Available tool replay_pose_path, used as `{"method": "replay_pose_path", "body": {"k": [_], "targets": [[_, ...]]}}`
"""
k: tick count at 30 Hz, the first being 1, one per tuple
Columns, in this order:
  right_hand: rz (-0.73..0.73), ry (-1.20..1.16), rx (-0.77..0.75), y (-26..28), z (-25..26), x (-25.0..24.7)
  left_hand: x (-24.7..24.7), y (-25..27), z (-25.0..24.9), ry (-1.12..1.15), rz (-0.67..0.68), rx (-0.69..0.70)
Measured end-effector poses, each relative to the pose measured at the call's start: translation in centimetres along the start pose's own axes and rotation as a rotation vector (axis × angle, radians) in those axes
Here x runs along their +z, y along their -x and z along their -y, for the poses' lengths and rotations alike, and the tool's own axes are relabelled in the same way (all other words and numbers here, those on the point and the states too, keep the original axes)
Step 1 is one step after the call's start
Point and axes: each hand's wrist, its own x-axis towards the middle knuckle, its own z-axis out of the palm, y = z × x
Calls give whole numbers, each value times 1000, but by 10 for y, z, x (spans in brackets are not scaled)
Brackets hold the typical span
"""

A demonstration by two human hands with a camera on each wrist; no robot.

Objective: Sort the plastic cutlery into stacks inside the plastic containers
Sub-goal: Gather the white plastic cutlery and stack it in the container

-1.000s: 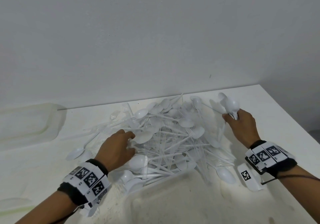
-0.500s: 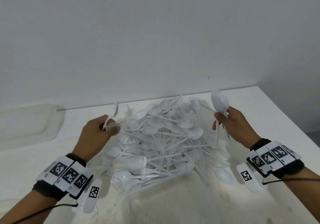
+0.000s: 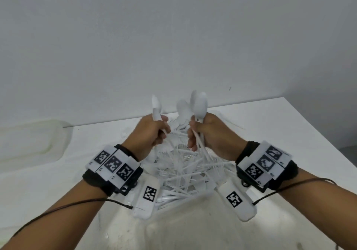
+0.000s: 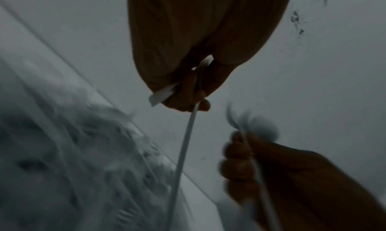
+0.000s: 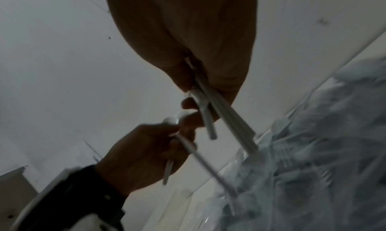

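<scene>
Both hands are raised side by side above a heap of white plastic cutlery [image 3: 185, 164], close together but not touching. The left hand [image 3: 149, 133] is curling its fingers round the handles of white plastic pieces [image 3: 156, 109] whose pale heads are standing up above the knuckles; these look like spoons, though blur is keeping that uncertain. In the left wrist view the same hand [image 4: 188, 56] is pinching a thin white handle [image 4: 183, 145] that is hanging down from the fist, with a second short end poking out beside it. The right hand [image 3: 214, 135] is clamping a small bunch of white spoons [image 3: 199, 105], bowls pointing up and handles trailing down below the fist toward the heap. The right wrist view is showing that hand [image 5: 188, 53] gripping several straight handles [image 5: 225, 115] together.

The heap of spoons and forks is lying on a white table [image 3: 289, 133], between and beneath the two wrists, filling the middle of the scene. A clear plastic container [image 3: 173, 226] is sitting at the near edge of the heap, its rim faint and hard to trace. Another translucent container [image 3: 32, 141] is resting at the far left of the table against a plain white wall [image 3: 173, 37]. Both wrists are wearing black bands with marker tags [image 3: 114, 164].
</scene>
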Motion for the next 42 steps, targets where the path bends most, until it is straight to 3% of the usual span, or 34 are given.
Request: {"method": "replay_pose_path", "body": {"k": [4,8,13,15,18,20,26,29,32,37,42], "targets": [[-82,141,-50,-8,-9,23,19,4,-3,143,185,-87],[-85,285,-77,-9,-25,29,13,4,1,217,166,-118],[33,380,-13,-6,-34,27,8,10,5,237,236,-142],[14,392,-8,-2,-32,26,6,11,7,272,196,-159],[-81,287,8,-1,-30,22,3,9,11,346,30,-184],[-105,212,19,-5,-28,21,2,12,15,239,-38,-145],[-81,54,52,-7,-21,28,13,26,23,-92,-63,94],[-51,52,49,-2,-22,36,17,26,26,-326,-136,237],[-56,38,48,-1,-26,38,20,34,26,-487,-125,352],[-93,12,78,-4,-31,38,25,40,29,-618,-94,409],[52,-18,113,2,-29,30,16,38,23,-642,-40,378]]}}
